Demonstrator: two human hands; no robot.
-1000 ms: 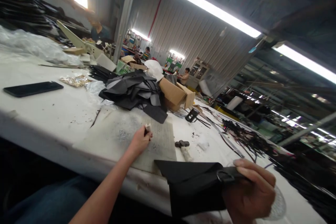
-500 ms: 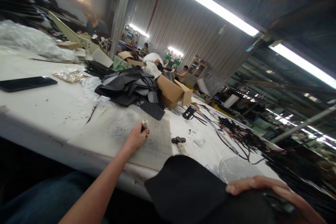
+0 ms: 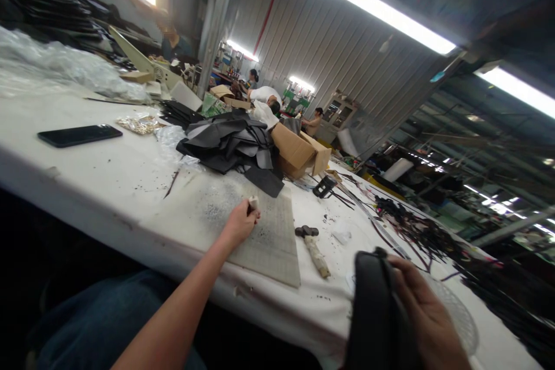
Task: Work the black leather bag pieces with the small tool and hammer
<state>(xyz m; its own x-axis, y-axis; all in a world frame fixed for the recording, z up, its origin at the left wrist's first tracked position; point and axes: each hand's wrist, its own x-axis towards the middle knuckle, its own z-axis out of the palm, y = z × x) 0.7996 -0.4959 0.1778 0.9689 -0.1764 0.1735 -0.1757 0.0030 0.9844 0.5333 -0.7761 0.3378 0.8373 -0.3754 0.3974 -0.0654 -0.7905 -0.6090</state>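
My left hand (image 3: 243, 221) is closed around a small pale block-like tool (image 3: 254, 202), just above a grey board (image 3: 277, 243) dotted with dark specks. At the lower right, my right hand (image 3: 427, 306) grips a black leather-like item (image 3: 377, 312), seen nearly edge-on beyond the table's front edge. Between the hands lies a hammer (image 3: 316, 254) with a wrapped handle, beside the board. A heap of black pieces (image 3: 229, 139) sits behind the board, one piece overlapping its far edge.
A phone (image 3: 80, 134) lies on the white table (image 3: 130, 179) at left, near a bag of small parts (image 3: 139, 124). Cardboard boxes (image 3: 295, 147), a black cup-like object (image 3: 324, 186), a clear ribbed dish (image 3: 459, 312) and dark strips (image 3: 407, 222) stand or lie farther right. People work in the background.
My right hand has turned the black item from broad side to nearly edge-on, uncovering the hammer's handle. The view has shifted slightly left; my left hand stays over the board.
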